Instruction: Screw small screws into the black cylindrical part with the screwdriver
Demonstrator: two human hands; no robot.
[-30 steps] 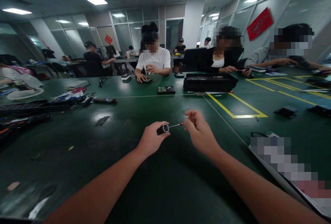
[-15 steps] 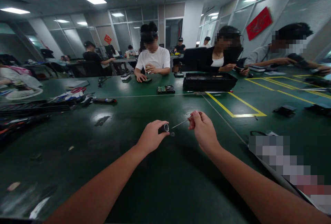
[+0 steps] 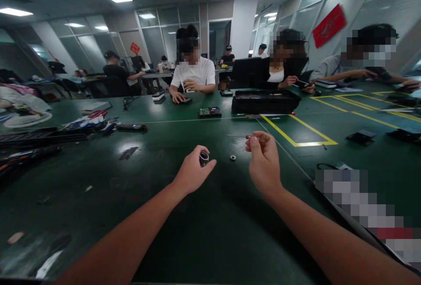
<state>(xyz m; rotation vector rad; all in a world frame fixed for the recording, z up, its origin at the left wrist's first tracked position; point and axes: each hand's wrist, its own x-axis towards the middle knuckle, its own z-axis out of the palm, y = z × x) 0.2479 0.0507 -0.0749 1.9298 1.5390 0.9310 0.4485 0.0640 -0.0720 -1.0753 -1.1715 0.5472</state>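
Head view — thin red-handled tool (image 3: pixel 247 137) moved farther from black cylinder (image 3: pixel 204 158) since earlier frame; right hand (image 3: pixel 265 160) pinches it. Left hand (image 3: pixel 191 170) holds cylinder, left. Small round piece (image 3: pixel 233 158) on green table (image 3: pixel 184 236) — between hands.

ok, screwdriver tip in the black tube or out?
Out. The tip of the screwdriver in the right hand shows, with green table visible between it and the black tube in the left hand.
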